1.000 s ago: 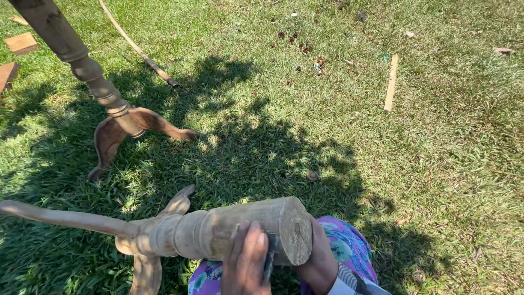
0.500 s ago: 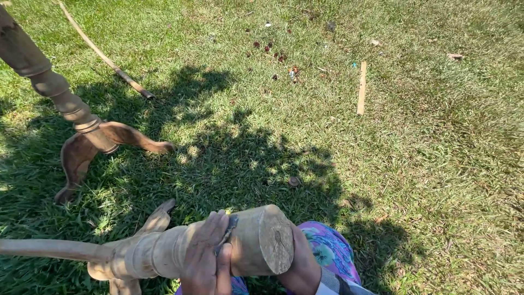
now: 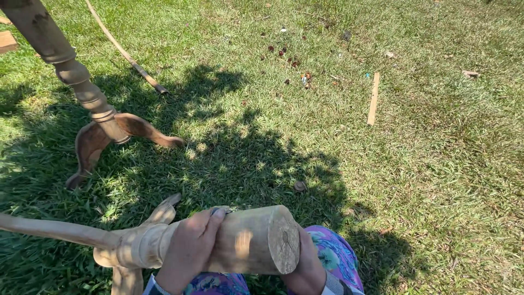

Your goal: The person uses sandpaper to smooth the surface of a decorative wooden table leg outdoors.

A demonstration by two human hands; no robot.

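A pale turned wooden pedestal column (image 3: 251,240) with curved legs lies across my lap, its round cut end facing the camera. My left hand (image 3: 188,251) lies over the top of the column, fingers pressing what looks like a small dark pad near the fingertips against the wood. My right hand (image 3: 305,265) cups the column from below and the right side, near the cut end. A leg (image 3: 161,210) of this piece points away over the grass, and a long thin one (image 3: 49,229) runs off left.
A second, darker pedestal column (image 3: 82,87) with curved legs stands tilted on the grass at upper left. A long thin stick (image 3: 125,52) and a short wooden slat (image 3: 373,98) lie on the lawn. My purple floral garment (image 3: 335,257) shows below.
The view has shifted slightly. My left hand slid back along the column away from the cut end, then forward a little. My right hand stays under the end.
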